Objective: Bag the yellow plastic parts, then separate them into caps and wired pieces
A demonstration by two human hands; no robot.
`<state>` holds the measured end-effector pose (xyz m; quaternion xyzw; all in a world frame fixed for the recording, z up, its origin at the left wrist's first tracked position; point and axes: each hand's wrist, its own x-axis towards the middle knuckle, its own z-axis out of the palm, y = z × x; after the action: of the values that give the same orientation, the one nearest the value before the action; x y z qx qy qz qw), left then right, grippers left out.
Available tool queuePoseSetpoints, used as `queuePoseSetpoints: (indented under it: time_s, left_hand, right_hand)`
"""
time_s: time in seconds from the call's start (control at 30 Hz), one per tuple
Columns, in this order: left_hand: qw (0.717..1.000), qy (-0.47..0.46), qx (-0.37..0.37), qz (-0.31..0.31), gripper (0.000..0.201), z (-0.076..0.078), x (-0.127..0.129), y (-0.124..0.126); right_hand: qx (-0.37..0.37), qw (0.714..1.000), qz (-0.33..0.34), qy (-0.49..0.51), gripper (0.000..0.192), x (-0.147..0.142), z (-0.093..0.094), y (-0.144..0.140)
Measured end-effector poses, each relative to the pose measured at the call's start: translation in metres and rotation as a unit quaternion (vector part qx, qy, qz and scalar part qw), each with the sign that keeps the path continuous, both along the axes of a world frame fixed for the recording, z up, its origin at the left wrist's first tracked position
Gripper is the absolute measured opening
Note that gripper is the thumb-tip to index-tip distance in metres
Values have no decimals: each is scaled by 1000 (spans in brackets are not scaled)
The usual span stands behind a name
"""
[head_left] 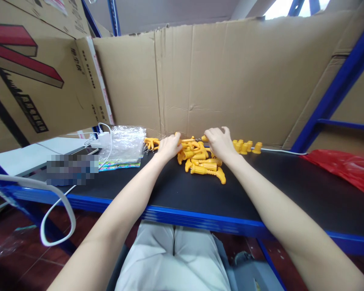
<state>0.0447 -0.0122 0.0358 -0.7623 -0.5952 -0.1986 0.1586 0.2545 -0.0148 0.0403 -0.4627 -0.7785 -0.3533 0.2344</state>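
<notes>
Black shelf (176,194) edged in blue, cardboard wall (230,81) behind. Near edge bare; farther in, both arms reaching to a heap of yellow toys (204,165) (chicken-foot shapes, glossy plastic). Left hand (169,146) curled over pieces at the heap's left, right hand (219,142) likewise on top; actual grip impossible to tell. Likely risk: loose pieces nudged forward off the shelf. Beyond, a row of small yellow caps (245,146).

Cardboard box (33,76), upper left: black printing in a strip on its side and in a column along its flap (92,68), both too small and slanted to read, beside a large red and tan graphic; no other lettering legible.
</notes>
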Motion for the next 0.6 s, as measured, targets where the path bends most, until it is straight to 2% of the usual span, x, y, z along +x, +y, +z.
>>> queuePoseSetpoints:
  time_s: [0.13,0.3,0.43,0.6]
  left_hand:
    - [998,23,-11,60,33,10,-19,21]
    - [998,12,-15,56,36,13,-51,54]
    - [998,18,-59,31,36,-1,-68,71]
    - [993,45,-108,-12,42,-25,-76,77]
  right_hand:
    - [32,993,-25,113,25,28,5,7]
    - [63,958,-82,268,25,69,-1,24]
    - [94,916,-130,368,28,100,-17,32]
    - [98,841,-210,489,34,132,-36,31]
